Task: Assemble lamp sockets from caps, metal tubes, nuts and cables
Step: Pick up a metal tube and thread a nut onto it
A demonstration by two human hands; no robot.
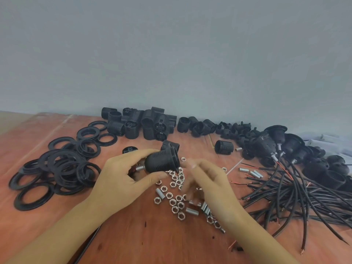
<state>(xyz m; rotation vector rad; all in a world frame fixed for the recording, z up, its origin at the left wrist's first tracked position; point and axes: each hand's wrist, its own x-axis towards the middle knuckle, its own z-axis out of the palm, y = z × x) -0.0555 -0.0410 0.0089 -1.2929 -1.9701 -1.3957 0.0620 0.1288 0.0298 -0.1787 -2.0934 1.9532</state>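
Observation:
My left hand (122, 174) grips a black socket cap (162, 161) lying on its side, with a threaded metal tube (140, 167) sticking out of its narrow end toward the palm. My right hand (205, 180) is blurred just right of the cap, over a scatter of silver nuts (176, 197) and short metal tubes (192, 210). Whether its fingers pinch anything is unclear. Black cables (297, 195) with bared red and black ends lie in a bundle at the right.
Black threaded rings (62, 164) pile up at the left. Black socket bodies (144, 124) stand along the wall, one loose body (224, 147) lies alone, and assembled sockets (270, 145) with cables lie at the far right. The wooden table (152, 241) meets a grey wall.

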